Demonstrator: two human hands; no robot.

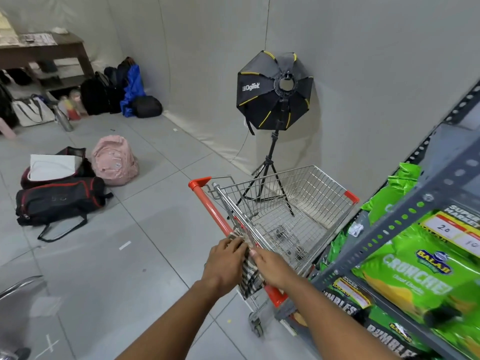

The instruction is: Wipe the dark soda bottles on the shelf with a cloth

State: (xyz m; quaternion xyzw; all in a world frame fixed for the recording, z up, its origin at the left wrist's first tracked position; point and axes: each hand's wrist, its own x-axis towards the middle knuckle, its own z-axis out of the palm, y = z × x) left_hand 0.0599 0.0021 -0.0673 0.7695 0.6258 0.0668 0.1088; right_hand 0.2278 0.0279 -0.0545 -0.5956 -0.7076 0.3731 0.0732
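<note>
A wire shopping cart (285, 203) with an orange handle (220, 222) sat on the grey tiled floor, right beside a grey metal rack (405, 224) stuffed with green snack bags (415, 276). Behind the cart stood a black softbox (272, 92) on a tripod (270, 178). Off left, a pink backpack (114, 161) and a black duffel (59, 201) lay on the floor.

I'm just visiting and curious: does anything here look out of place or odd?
Yes. Bags lie scattered on the floor, a pink backpack and a black duffel among them. A striped cloth hangs over the cart handle under both hands. No dark soda bottles are in view.
</note>
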